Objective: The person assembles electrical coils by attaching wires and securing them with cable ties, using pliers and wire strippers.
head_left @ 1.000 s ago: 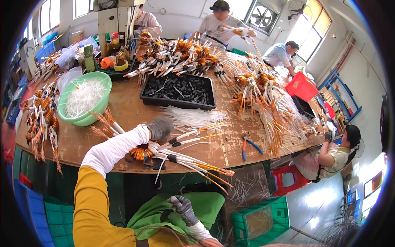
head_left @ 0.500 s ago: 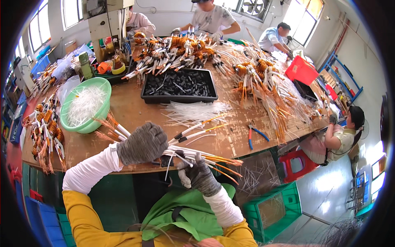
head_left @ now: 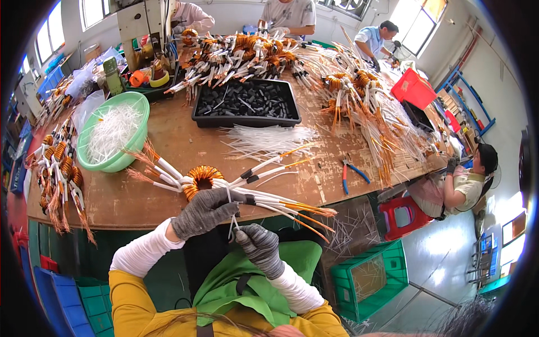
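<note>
A ring-shaped coil (head_left: pixel 192 189) wound with copper-coloured wire lies at the table's near edge. White leads with frayed copper ends (head_left: pixel 163 168) spread to its left, and a bundle of white and orange leads (head_left: pixel 281 205) runs right. My left hand (head_left: pixel 206 212), in a grey glove, is closed around the bundle just below the coil. A thin white cable tie (head_left: pixel 229 196) stands up at its fingers and loops down toward my right hand (head_left: pixel 259 247). That gloved hand, lower and nearer me, pinches the tie's lower end; the fingers partly hide it.
A black tray (head_left: pixel 247 121) of short black sleeves and loose white ties (head_left: pixel 269 140) lie beyond the coil. A green bowl (head_left: pixel 140 121) of ties stands left, blue-and-red pliers (head_left: pixel 353 173) right. Coils (head_left: pixel 247 56) are heaped behind; several co-workers sit around.
My left hand has moved down and slightly right, uncovering the ring coil. My right hand has come closer to it and now holds the white cable tie's end below the bundle.
</note>
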Demonstrator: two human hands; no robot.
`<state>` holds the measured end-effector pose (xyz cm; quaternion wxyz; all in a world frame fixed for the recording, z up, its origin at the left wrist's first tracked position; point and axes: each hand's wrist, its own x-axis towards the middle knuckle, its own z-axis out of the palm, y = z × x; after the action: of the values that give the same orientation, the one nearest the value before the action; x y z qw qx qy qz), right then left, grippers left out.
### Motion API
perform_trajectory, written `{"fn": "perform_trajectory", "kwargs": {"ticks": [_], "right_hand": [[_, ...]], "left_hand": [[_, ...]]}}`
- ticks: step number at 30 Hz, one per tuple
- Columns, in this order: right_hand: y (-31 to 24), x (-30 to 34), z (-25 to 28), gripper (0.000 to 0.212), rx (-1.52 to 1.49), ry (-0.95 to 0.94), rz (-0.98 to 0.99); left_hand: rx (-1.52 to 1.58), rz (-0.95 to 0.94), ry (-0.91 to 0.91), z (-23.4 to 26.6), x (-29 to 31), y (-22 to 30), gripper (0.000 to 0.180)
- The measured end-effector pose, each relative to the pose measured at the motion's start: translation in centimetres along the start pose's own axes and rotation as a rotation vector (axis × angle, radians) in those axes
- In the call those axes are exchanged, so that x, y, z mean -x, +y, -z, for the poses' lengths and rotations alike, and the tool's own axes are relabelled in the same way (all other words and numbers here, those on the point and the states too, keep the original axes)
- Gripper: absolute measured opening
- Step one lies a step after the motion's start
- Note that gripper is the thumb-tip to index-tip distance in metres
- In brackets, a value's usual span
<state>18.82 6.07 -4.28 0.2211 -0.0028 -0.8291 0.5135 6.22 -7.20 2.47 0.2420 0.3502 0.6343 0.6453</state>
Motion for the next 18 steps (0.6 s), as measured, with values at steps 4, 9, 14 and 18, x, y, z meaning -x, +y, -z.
{"fn": "perform_trajectory", "kwargs": {"ticks": [4,9,14,18], "right_hand": [[0.7,0.3,-0.4,0.014,-0.221,0.093,-0.16],[4.2,0.8,0.1,0.029,-0.485,0.226,-0.493],[4.4,-0.5,0.1,0.023,-0.515,0.316,-0.482],[4.4,-1.5,0.5,0.023,-0.565,0.219,-0.494]], "left_hand": [[-0.354,-0.292,-0.076,0.8,-1.2,0.0,0.015],[-0.584,-0.546,0.315,2.3,-5.7,0.0,0.013],[-0.377,-0.382,0.026,0.7,-9.2,-5.3,0.012],[-0.459,-0.279,-0.116,0.8,-9.5,-5.9,0.014]]}}
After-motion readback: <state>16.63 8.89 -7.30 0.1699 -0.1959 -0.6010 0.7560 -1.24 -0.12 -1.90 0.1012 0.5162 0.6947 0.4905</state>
